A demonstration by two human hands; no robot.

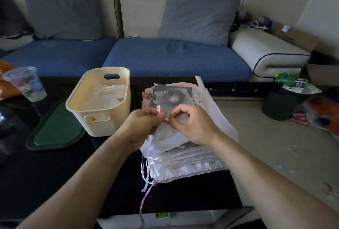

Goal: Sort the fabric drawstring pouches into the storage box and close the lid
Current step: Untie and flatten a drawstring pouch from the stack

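Both hands, left hand (145, 118) and right hand (192, 126), pinch the drawstring of a sheer pouch (168, 133) above the pouch stack (192, 159), likely tidying it; open storage box (99, 100) waits alongside, lid (55, 129) on tabletop.

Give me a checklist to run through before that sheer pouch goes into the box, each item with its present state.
1. Sheer pouch held: ok, left hand and right hand both pinch its top edge by the white drawstring.
2. Storage box open: ok, no lid on it.
3. Room in box: ok, the white pouches inside lie below the rim.
4. Green lid within reach: ok, flat on the table left of the box.
5. Drawstring pulled tight: cannot tell.
6. Pile sorted: not ok, pouches remain stacked.
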